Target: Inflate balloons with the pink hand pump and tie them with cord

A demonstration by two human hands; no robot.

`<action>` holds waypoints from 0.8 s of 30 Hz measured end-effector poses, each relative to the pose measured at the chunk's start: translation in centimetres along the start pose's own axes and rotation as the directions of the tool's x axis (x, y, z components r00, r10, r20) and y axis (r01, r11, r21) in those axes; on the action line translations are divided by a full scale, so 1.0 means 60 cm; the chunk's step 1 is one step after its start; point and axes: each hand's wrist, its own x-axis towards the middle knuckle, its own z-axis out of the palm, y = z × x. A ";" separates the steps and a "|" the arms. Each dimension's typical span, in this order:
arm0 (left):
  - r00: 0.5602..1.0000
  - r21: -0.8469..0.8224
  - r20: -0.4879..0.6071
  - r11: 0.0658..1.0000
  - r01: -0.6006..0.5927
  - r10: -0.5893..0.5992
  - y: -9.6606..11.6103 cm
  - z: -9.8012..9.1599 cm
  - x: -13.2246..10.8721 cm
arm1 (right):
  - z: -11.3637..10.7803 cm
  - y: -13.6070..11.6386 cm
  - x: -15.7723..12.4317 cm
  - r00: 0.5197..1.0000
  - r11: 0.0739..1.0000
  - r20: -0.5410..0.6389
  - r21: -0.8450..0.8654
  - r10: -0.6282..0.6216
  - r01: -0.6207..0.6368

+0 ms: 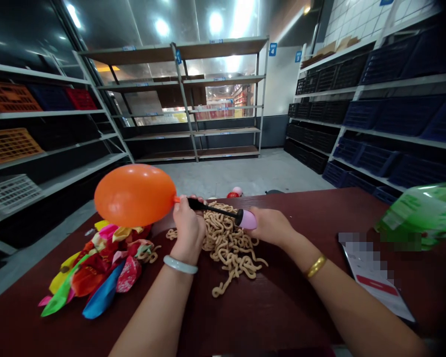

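An orange balloon (135,195), swollen with air, sits on the nozzle of a hand balloon pump (223,210) with a black shaft and pink end. My left hand (189,223) is closed around the pump's black front part, with the balloon's neck at its fingers. The pump's pink end is gripped by my right hand (269,225), and the rod between my hands is drawn out. Below the pump lies a heap of tan, twisted cord-like strands (232,248). Left of my left hand is a pile of limp, colourful balloons or cloth pieces (96,267).
A phone (375,277) lies on the dark red table (282,307) at the right, near a green-labelled bottle (421,213). Metal shelves (191,99) stand at the back; crates (394,116) fill the side shelves. Small red and pink items (235,192) show beyond the table's far edge.
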 end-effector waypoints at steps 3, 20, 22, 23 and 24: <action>0.999 0.002 -0.033 1.000 -0.024 0.024 0.013 -0.013 0.027 | 0.000 0.010 0.001 1.000 1.000 0.009 -0.028 -0.008 0.009; 0.986 0.008 0.128 0.994 0.111 -0.111 -0.069 0.031 -0.111 | 0.004 -0.022 -0.011 0.997 0.999 -0.075 -0.038 -0.009 0.007; 0.985 0.013 0.135 0.995 0.103 -0.104 -0.065 0.031 -0.107 | 0.004 -0.025 -0.011 0.996 1.000 -0.084 -0.020 -0.009 0.007; 0.984 0.022 0.146 0.995 0.097 -0.099 -0.062 0.031 -0.104 | 0.004 -0.026 -0.011 0.996 1.000 -0.088 -0.007 -0.008 0.008; 0.983 0.036 0.158 0.995 0.090 -0.094 -0.059 0.031 -0.101 | 0.004 -0.027 -0.011 0.996 1.000 -0.090 0.007 -0.006 0.007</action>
